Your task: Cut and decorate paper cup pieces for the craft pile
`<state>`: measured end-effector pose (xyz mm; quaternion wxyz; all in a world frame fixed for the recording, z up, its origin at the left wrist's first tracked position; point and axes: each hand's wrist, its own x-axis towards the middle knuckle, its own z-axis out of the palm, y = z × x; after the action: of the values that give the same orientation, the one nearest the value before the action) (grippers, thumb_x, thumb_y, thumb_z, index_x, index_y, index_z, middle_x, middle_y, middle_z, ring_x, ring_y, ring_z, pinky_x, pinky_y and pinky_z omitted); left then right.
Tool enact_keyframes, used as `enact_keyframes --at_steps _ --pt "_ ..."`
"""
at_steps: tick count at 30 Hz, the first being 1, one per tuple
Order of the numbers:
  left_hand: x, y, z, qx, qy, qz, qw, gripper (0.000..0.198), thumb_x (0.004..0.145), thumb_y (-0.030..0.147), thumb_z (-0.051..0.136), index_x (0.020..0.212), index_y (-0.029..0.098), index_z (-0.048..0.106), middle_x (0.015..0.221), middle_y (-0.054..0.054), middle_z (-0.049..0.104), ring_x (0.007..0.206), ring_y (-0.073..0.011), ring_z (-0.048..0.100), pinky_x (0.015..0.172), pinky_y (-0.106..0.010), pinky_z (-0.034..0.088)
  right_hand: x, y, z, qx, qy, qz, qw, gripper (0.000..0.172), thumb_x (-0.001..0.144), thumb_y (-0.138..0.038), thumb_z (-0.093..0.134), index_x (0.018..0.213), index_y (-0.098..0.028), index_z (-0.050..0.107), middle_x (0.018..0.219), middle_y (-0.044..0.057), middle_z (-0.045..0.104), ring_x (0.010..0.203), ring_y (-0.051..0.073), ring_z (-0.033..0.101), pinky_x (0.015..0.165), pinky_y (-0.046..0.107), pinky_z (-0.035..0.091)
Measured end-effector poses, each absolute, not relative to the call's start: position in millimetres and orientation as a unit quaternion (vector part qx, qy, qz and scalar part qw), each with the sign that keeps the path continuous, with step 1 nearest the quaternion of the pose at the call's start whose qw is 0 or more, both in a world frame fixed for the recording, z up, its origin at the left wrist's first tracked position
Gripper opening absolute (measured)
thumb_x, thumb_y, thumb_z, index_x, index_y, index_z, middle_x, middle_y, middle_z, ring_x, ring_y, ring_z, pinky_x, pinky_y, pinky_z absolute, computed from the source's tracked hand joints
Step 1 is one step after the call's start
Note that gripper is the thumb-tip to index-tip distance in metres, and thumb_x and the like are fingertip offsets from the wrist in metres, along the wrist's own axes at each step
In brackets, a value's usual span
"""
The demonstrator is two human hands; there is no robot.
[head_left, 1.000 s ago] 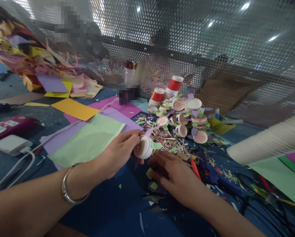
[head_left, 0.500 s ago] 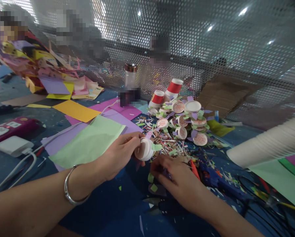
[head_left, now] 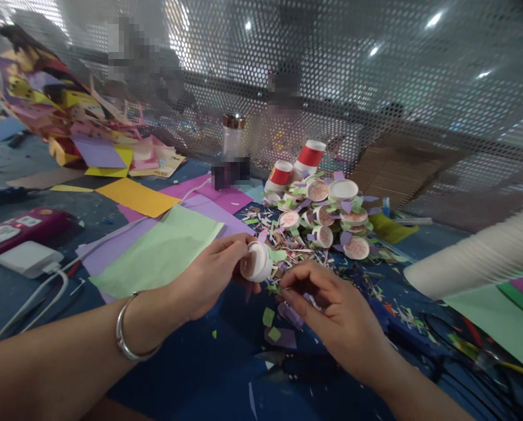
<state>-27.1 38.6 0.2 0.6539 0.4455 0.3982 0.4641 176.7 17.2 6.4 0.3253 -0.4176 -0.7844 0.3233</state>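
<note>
- One white cup base [head_left: 257, 262], pinched by its edge in the left-hand grip [head_left: 217, 270], apparently to leave its green tab [head_left: 277, 256] free
- Held above the desk [head_left: 191, 356]
- Just beside, right-hand grip [head_left: 331, 301] curled inward; cannot tell whether closed on anything

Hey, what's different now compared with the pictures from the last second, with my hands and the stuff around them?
Your right hand has shifted rightward, uncovering more of the purple scraps on the table. Its thumb and forefinger are now close together; I can't tell whether they pinch anything. Your left hand still holds the white round piece, and the pile of paper discs stayed put.
</note>
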Motion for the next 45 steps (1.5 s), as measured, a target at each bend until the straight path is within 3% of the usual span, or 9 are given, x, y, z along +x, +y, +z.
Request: enact_keyframes --at_steps 10,16,23,28,33,45 --pt "-29 39 -4 0.456 0.384 0.467 0.653 0.021 0.083 0.019 0.048 0.061 0.018 0.049 0.074 -0.001 0.055 0.059 -0.0114 0.057 0.053 -0.025 0.053 178 17 4 -0.394 -0.774 0.326 0.374 0.014 0.095 -0.018 0.064 0.098 -0.031 0.070 0.094 -0.003 0.066 0.089 0.012 0.063 0.081 0.024 0.050" --pt "-29 38 -3 0.476 0.397 0.447 0.645 0.024 0.086 0.024 0.047 0.063 0.018 0.050 0.071 0.000 0.055 0.057 -0.0116 0.054 0.049 -0.023 0.048 175 13 7 -0.419 -0.737 0.382 0.368 0.017 0.093 -0.022 0.067 0.108 -0.031 0.065 0.091 -0.004 0.072 0.082 0.010 0.069 0.073 0.020 0.055" --pt "-28 37 -3 0.495 0.413 0.428 0.633 0.024 0.085 0.026 0.048 0.062 0.019 0.050 0.073 -0.001 0.056 0.059 -0.0121 0.055 0.049 -0.022 0.047 168 10 9 -0.429 -0.715 0.396 0.386 0.042 0.091 -0.022 0.068 0.127 -0.030 0.049 0.088 -0.005 0.073 0.074 0.011 0.069 0.072 0.024 0.056" --pt "-26 35 -2 0.492 0.427 0.421 0.631 0.016 0.082 0.027 0.052 0.073 0.018 0.060 0.068 0.001 0.056 0.053 -0.0106 0.054 0.045 -0.020 0.043 166 10 8 -0.419 -0.714 0.426 0.365 0.056 0.091 -0.019 0.067 0.139 -0.031 0.040 0.084 -0.005 0.073 0.074 0.013 0.067 0.072 0.028 0.053" --pt "-25 34 2 0.512 0.440 0.395 0.623 0.018 0.082 0.027 0.050 0.080 0.016 0.064 0.064 0.000 0.058 0.050 -0.0111 0.055 0.040 -0.018 0.039 164 9 8 -0.429 -0.699 0.451 0.352 0.060 0.089 -0.020 0.069 0.140 -0.030 0.039 0.083 -0.004 0.075 0.071 0.014 0.066 0.069 0.030 0.052" --pt "-29 32 -1 0.579 0.425 0.389 0.577 0.022 0.088 0.024 0.048 0.088 0.017 0.069 0.064 0.002 0.059 0.051 -0.0099 0.053 0.045 -0.018 0.042 164 9 6 -0.419 -0.685 0.483 0.348 0.058 0.090 -0.022 0.071 0.139 -0.029 0.041 0.090 -0.003 0.076 0.083 0.015 0.071 0.077 0.029 0.053"
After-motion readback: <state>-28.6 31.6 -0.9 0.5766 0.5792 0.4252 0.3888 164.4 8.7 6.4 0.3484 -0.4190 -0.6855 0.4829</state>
